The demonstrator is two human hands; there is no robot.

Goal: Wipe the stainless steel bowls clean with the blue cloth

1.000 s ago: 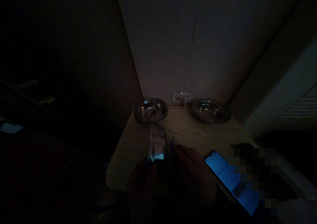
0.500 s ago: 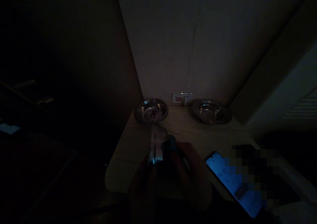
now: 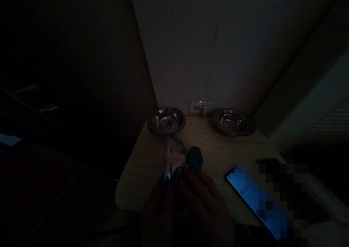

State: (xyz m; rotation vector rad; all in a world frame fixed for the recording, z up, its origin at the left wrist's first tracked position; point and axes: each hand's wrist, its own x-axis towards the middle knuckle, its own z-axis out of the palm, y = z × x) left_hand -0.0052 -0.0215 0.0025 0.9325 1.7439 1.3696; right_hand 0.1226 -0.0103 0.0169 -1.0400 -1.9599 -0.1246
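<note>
In the dim light, my left hand (image 3: 159, 207) is closed around the lower edge of a shiny metal bowl (image 3: 176, 151), tipped up on its side above the table. My right hand (image 3: 203, 201) presses a dark teal cloth (image 3: 195, 159) against the bowl's face, fingers bunched over it. Part of the cloth sticks out beyond the fingertips. Much of the bowl's lower part is hidden by the hands and shadow.
On the wooden table (image 3: 133, 178), one metal bowl with a label (image 3: 163, 120) sits back left, and stacked metal bowls (image 3: 218, 122) back right. A lit phone (image 3: 242, 188) lies at the right. Behind is a wall socket (image 3: 201, 107) with a plug.
My right hand has shifted down and flattened against the bowl with the cloth, which shows more clearly now. My left hand keeps the bowl in nearly the same place.
</note>
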